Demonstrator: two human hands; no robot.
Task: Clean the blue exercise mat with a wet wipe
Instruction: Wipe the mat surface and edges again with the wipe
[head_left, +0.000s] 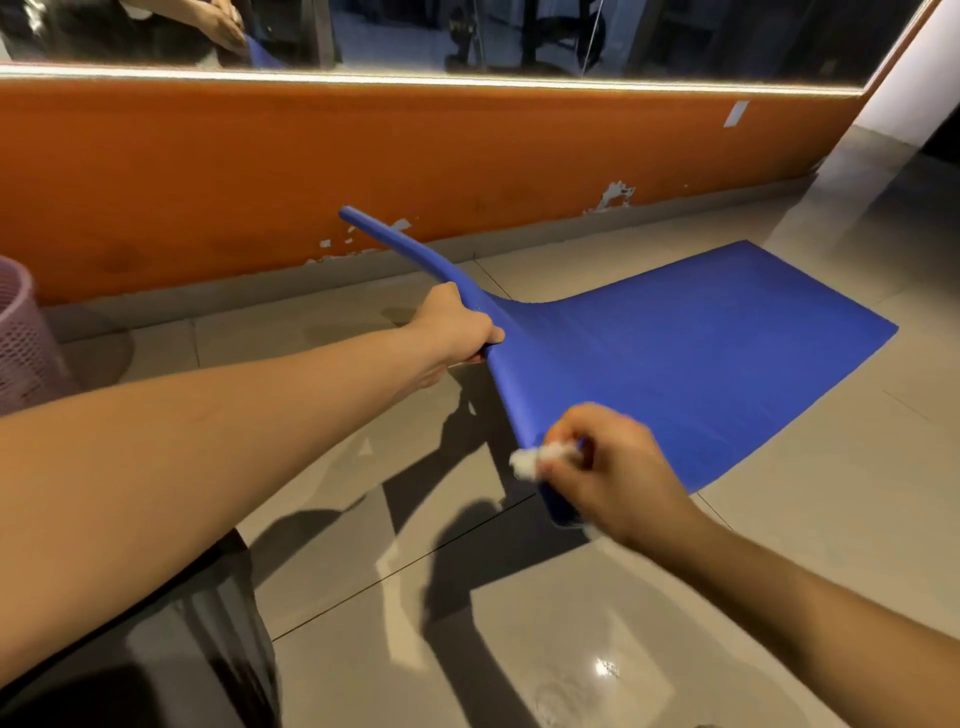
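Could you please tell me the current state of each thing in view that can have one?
blue exercise mat: near end lifted and curled, far end flat on the floor.
left hand: grips the mat's raised edge.
right hand: pinches the wipe at the mat's near corner.
wet wipe: crumpled, in the right hand.
pink mesh bin: upright, contents hidden.
orange wall: paint chipped near its base.
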